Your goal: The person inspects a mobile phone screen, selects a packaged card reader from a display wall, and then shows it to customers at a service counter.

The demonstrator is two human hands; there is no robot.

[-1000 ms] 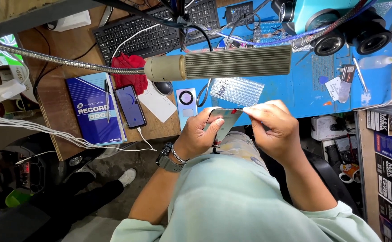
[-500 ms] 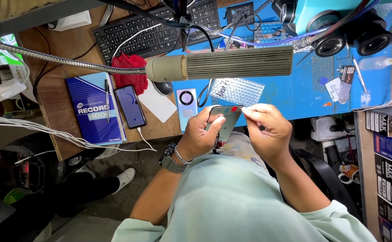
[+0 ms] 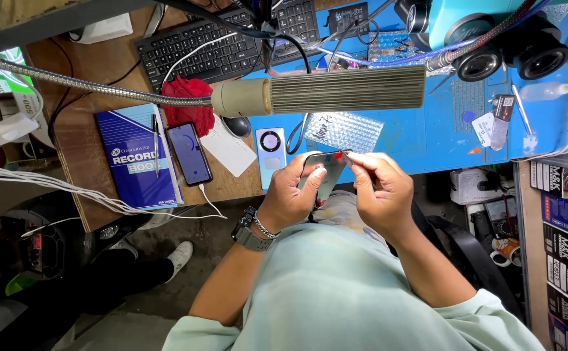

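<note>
Head view: left hand [image 3: 290, 195] cradles phone [image 3: 325, 170]; right hand [image 3: 378, 192] pinches its top edge.

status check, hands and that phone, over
Left hand grips phone above the lap. Right hand pinches a thin tool at the phone's top edge. Nothing between hands; lamp head overhead.

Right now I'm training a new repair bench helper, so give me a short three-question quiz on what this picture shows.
1. True or false: the left hand holds the phone above the lap.
2. What does the right hand pinch at the phone's top edge? A) a small red-tipped tool B) a pen C) a cable
3. Which lies nearer the blue record book: the dark phone or the bubble-wrap bag?

Key: 1 true; 2 A; 3 the dark phone.
</note>
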